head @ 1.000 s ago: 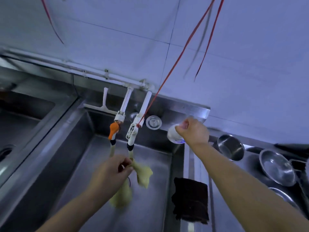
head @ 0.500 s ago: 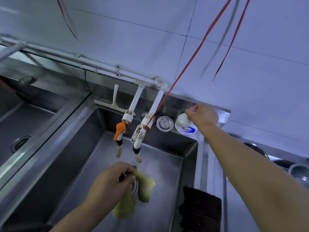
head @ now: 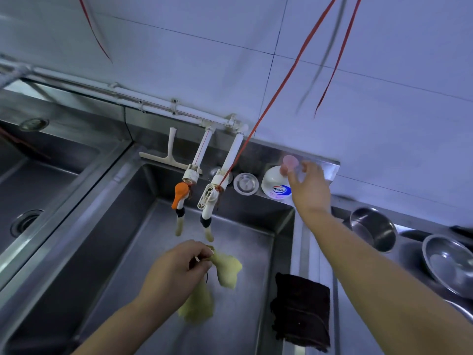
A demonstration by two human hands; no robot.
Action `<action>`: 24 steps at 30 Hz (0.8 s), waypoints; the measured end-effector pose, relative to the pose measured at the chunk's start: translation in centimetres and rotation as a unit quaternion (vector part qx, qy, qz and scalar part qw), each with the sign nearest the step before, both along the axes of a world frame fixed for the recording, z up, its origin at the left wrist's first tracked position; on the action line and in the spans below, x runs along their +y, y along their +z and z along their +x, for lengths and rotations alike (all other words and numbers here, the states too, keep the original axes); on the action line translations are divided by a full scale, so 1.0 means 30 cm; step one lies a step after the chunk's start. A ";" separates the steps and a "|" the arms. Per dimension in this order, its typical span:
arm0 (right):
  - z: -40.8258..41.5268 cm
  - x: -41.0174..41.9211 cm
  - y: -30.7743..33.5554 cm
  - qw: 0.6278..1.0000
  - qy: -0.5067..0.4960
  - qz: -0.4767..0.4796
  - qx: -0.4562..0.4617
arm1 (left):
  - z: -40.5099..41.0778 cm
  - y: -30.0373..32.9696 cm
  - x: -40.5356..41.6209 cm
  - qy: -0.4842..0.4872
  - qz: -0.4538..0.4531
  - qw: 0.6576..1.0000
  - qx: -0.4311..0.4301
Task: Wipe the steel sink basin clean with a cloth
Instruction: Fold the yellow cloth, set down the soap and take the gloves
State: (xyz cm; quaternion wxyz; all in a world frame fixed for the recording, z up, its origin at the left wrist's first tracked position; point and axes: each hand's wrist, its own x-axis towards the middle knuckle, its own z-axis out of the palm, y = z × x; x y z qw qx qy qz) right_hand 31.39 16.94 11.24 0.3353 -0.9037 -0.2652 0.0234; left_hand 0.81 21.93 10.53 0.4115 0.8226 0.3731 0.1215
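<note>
While the left hand (head: 176,271) pinches a yellow cloth (head: 204,285) by one gathered corner, the rest of it hangs limp and crumpled over the middle of the steel sink basin (head: 115,252), below the two taps, clear of the basin floor as far as I can judge. Held up like that, it looks ready to take soap rather than to scrub yet. The right hand (head: 308,190) reaches to the back ledge of the basin, fingers spread and loosely curved beside the pink pump top of a white soap bottle (head: 275,185); it grips nothing that I can see, though whether a fingertip touches the pump is unclear. The orange-handled tap (head: 180,194) and the white tap (head: 208,198) hang over the basin's back wall, no water visibly running. A dark towel (head: 300,308) is draped over the basin's right rim, out of the way. The basin itself looks dull grey and streaky, with no suds in it, so wiping seems not yet begun.
</note>
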 end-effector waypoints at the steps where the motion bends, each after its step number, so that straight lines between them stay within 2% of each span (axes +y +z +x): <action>1: -0.042 -0.031 0.000 1.000 0.003 0.004 -0.006 | -0.002 0.006 -0.004 -0.003 -0.002 1.000 -0.005; 4: -0.174 -0.097 0.023 0.998 0.046 0.032 -0.002 | -0.014 0.040 -0.014 -0.022 -0.005 0.999 -0.024; 7: -0.312 -0.149 0.068 0.990 0.115 0.039 0.074 | -0.036 0.077 -0.031 -0.037 0.000 0.998 -0.050; 11: -0.502 -0.207 0.125 0.949 0.206 0.074 0.229 | -0.102 0.119 -0.049 -0.098 0.014 0.992 -0.076; 17: -0.765 -0.293 0.173 0.889 0.252 0.021 0.381 | -0.268 0.171 -0.068 -0.149 0.027 0.983 -0.101; 20: -0.874 -0.314 0.183 0.876 0.276 -0.011 0.396 | -0.366 0.190 -0.067 -0.172 0.040 0.978 -0.109; 24: -0.990 -0.342 0.216 0.853 0.288 0.035 0.434 | -0.491 0.201 -0.057 -0.169 0.035 0.980 -0.101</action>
